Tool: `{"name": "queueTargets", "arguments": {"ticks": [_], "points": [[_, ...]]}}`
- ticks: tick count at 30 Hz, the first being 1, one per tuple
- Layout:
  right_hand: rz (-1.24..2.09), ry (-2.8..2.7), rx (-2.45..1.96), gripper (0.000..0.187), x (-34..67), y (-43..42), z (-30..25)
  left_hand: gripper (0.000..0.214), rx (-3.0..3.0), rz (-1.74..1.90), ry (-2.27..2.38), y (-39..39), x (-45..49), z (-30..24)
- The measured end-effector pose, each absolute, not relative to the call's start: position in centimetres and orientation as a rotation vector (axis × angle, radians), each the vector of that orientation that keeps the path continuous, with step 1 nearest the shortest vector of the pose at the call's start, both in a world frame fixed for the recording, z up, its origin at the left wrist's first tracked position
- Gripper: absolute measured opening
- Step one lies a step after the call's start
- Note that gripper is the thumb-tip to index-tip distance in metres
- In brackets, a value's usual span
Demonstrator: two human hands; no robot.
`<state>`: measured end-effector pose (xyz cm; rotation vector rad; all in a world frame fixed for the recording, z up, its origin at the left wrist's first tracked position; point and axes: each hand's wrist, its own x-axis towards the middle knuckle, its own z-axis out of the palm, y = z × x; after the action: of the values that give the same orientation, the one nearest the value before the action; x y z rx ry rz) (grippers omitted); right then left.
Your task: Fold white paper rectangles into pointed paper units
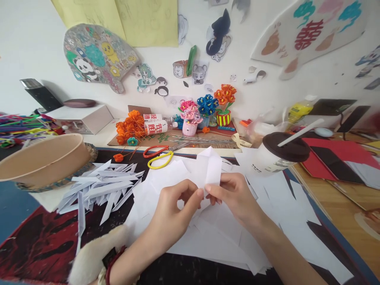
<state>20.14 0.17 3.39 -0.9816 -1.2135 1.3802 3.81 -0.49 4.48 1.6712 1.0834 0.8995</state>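
In the head view, both forearms reach in from the near edge and meet over the middle of the bench (pixel 44 245). The left hand (pixel 172 211) comes up from the near left, wrist wrapped in a fluffy cuff, palm turned inward. Its fingers (pixel 194 196) are curled narrow, thumb and forefinger pinched on the lower edge of a folded white paper (pixel 209 166). The right hand (pixel 237 198) comes in from the near right, knuckles up, and its fingers (pixel 212 190) are likewise pinched on the same lower edge, almost touching the left ones. The folded paper stands up between the two hands, its pointed top toward the far side, held just above a loose spread of white sheets (pixel 225 233).

Left of the hands lies a heap of folded paper strips (pixel 101 186). Farther left stands a round brown bowl (pixel 41 158). Beyond the paper lie scissors (pixel 162 154) with red and yellow handles. To the right stands a cup (pixel 279 156) with a dark lid and a straw.
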Motion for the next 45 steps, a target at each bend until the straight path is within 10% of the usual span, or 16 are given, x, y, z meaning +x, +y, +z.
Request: {"name": "queueTargets", "arguments": {"ticks": [45], "points": [[1.179,-1.325,-1.094,0.019,20.05,-0.43,3.24,0.024,1.523,0.961,1.088,-0.69,4.03,4.68]]}}
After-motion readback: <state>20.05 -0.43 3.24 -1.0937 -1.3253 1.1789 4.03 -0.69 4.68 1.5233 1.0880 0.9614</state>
